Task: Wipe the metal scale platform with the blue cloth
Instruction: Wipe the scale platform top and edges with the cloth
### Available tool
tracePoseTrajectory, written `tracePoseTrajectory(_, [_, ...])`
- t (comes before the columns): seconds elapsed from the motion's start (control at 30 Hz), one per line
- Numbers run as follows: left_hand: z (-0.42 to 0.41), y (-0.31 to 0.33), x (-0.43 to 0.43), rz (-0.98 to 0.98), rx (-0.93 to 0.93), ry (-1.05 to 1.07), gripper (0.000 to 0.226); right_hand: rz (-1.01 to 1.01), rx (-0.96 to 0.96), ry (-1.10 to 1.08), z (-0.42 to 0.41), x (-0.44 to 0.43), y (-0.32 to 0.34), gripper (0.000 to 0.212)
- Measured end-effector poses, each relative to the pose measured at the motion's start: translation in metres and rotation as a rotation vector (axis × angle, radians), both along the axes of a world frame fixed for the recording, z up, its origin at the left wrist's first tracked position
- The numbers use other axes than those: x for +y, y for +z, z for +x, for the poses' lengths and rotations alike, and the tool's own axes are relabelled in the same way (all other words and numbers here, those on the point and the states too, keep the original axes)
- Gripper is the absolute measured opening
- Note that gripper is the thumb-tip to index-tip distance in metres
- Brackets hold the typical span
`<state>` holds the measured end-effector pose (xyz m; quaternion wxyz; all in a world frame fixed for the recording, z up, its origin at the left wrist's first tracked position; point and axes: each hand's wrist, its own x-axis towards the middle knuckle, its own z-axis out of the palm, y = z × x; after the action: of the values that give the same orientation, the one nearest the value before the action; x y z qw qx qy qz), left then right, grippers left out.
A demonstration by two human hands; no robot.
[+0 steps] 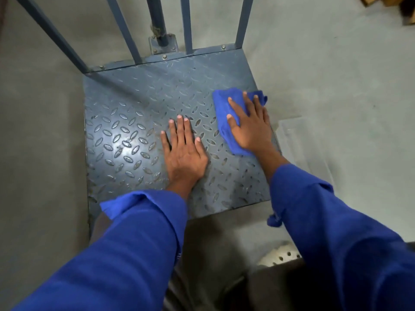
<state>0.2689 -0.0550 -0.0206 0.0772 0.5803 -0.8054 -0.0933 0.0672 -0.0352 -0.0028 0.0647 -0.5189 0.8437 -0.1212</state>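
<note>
Nearest, two bright blue fabric sleeves [125, 254] reach forward from the person. The left hand [183, 151] lies flat on the grey-blue diamond-tread metal scale platform [125, 122], fingers straight and slightly spread, holding nothing; it looks like a brace. Just beyond and to its right, the right hand [249, 126] presses palm-down on the crumpled blue cloth [221, 102], fingers straight and spread rather than curled round it. The cloth sits on the plate close to its right edge, in the farther half. I judge the cloth soft, light and limp, apt to bunch and snag on the raised tread, so a flat palm over its middle suits it best. The plate looks stiff and heavy. Farthest, grey-blue metal rail bars [132, 30] rise from the platform's back edge
</note>
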Motion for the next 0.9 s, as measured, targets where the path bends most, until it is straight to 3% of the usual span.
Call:
tracePoseTrajectory(0.1, [-0.001, -0.003, -0.002, -0.01, -0.008, -0.005, 0.067, 0.058, -0.035, 0.068, 0.031, -0.028, -0.002, 0.058])
tracePoseTrajectory(0.2, [0.002, -0.005, -0.001, -0.016, -0.042, -0.014, 0.065, -0.019, 0.01, 0.188, 0.053, 0.008, -0.009, 0.059])
tracePoseTrajectory(0.33, [0.002, -0.002, -0.003, 0.012, -0.031, -0.007, 0.067, -0.056, 0.043, -0.069, 0.037, 0.09, -0.014, 0.057])
tracePoseTrajectory(0.43, [0.001, -0.001, -0.003, 0.028, -0.034, -0.018, 0.067, -0.01, 0.04, -0.223, 0.036, 0.086, -0.01, 0.061])
tracePoseTrajectory(0.63, [0.014, -0.014, 0.033, -0.077, 0.052, 0.017, 0.062, -0.015, 0.032, -0.069, 0.089, 0.068, -0.015, 0.06])
tracePoseTrajectory(0.8, [0.017, -0.011, 0.052, -0.11, 0.07, 0.045, 0.061, -0.023, 0.047, -0.164, 0.09, 0.153, -0.015, 0.058])
tracePoseTrajectory(0.9, [0.018, -0.011, 0.054, -0.085, 0.07, 0.038, 0.061, 0.005, 0.025, -0.29, 0.065, 0.153, -0.01, 0.062])
